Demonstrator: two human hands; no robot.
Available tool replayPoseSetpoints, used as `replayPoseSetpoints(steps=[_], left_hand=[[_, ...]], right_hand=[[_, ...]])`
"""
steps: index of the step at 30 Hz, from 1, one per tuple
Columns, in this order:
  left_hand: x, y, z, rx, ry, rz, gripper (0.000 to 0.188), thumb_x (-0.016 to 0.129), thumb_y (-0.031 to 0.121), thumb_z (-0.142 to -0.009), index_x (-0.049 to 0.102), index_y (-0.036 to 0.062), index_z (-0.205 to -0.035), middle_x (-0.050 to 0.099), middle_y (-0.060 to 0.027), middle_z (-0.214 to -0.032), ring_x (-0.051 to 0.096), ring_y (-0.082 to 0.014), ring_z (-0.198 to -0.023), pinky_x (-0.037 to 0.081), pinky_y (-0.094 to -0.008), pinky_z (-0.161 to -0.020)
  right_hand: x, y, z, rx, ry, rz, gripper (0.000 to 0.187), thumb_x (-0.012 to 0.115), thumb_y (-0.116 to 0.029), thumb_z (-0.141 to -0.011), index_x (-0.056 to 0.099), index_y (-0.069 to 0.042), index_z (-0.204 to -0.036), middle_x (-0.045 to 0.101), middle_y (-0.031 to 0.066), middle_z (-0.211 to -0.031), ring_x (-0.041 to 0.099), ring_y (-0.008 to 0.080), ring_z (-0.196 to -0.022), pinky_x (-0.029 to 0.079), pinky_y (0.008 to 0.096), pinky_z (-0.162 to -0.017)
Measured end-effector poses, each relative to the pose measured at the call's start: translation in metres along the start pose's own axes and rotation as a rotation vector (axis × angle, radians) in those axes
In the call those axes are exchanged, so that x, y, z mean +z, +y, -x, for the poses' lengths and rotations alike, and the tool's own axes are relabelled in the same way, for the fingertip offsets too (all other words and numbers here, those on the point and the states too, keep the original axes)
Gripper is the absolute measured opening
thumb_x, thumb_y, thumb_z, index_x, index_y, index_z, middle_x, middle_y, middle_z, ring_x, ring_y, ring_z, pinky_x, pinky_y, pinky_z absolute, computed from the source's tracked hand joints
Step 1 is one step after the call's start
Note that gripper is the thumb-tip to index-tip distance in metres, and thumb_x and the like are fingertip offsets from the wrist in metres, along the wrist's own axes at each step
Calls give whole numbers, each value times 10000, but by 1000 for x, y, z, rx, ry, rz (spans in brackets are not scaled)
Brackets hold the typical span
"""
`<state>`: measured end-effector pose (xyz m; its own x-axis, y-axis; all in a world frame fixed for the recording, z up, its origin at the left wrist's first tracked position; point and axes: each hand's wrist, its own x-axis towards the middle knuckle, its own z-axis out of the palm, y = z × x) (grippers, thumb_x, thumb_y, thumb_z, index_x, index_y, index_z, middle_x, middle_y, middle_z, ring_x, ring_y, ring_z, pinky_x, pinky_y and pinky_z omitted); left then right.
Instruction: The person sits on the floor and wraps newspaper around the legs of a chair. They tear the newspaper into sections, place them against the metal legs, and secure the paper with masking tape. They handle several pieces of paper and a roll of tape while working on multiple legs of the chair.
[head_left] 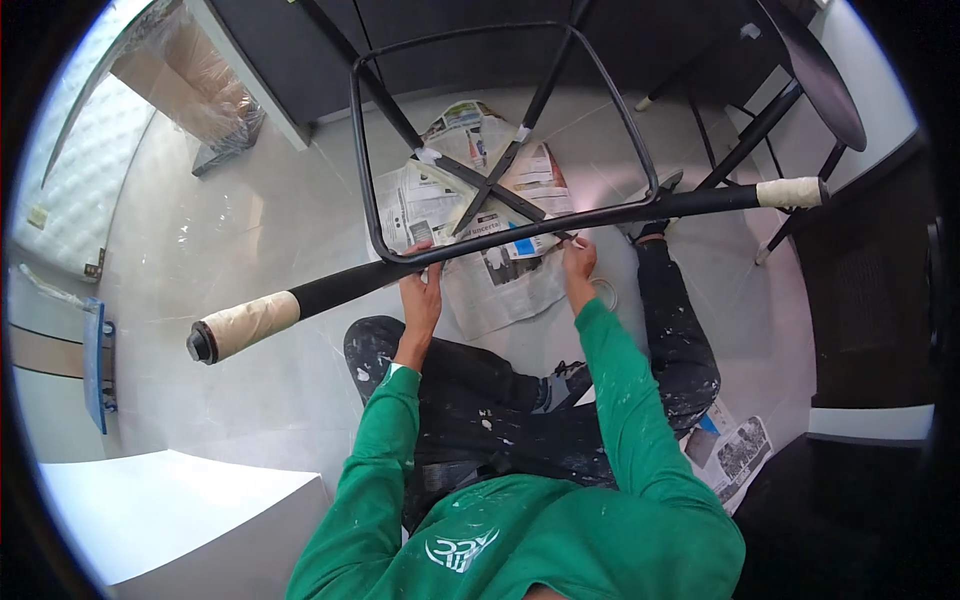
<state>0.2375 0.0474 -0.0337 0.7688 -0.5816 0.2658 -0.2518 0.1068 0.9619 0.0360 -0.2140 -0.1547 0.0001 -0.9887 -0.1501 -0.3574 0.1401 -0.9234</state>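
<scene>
Floor: pale glossy tiles (250, 250) with newspaper sheets (500, 280) spread under the work
Stool: black metal frame (470, 140) lying overturned across the person's lap, leg ends wrapped in tape (250, 322)
Left hand (420, 290): closed around the long black leg (520, 228)
Right hand (578, 258): fingers pinched at the same leg, what they hold is too small to tell

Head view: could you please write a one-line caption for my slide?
Left hand and right hand grip an upturned black stool frame with tape-wrapped leg ends above newspaper.
</scene>
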Motion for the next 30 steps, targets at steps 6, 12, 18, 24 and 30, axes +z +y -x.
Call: replayPoseSetpoints(steps=[6,12,18,24,30], left_hand=[[-11,-68,33,-79,126,-430,450,789,208,-894,618,-43,-1227,676,-187,-1165,657,-323,-1081,517,-412,-924],[25,-66,24,-121,142,-489,345,780,76,-812,672,28,-1136,697,-163,-1077,663,-346,-1033,514,-419,-886],[21,-83,21,-111,146,-548,139,724,38,-841,691,30,-977,692,-142,-984,673,-354,-945,515,-427,-827],[24,-76,24,-160,205,-501,129,698,4,-825,683,22,-952,670,-152,-968,656,-382,-944,509,-446,-821],[18,-77,24,-29,188,-620,117,693,5,-820,686,50,-927,665,-144,-965,649,-369,-940,510,-468,-810]], right_hand=[[20,-63,99,-838,-189,215,168,702,-60,-832,672,-32,-995,637,169,-1015,588,385,-1018,467,463,-924],[56,-132,95,-1134,-285,329,199,648,-47,-847,675,-43,-1044,629,166,-1114,597,387,-1074,480,480,-956],[85,-139,95,-1325,-551,416,240,602,-64,-851,682,-58,-1078,640,134,-1186,589,355,-1135,488,445,-997],[78,-105,91,-1205,-539,572,302,664,-50,-822,667,-38,-1124,643,127,-1205,600,368,-1128,490,463,-996],[68,-85,91,-1226,-548,575,211,633,-100,-836,695,-10,-1016,679,220,-1115,645,431,-1057,502,500,-972]])
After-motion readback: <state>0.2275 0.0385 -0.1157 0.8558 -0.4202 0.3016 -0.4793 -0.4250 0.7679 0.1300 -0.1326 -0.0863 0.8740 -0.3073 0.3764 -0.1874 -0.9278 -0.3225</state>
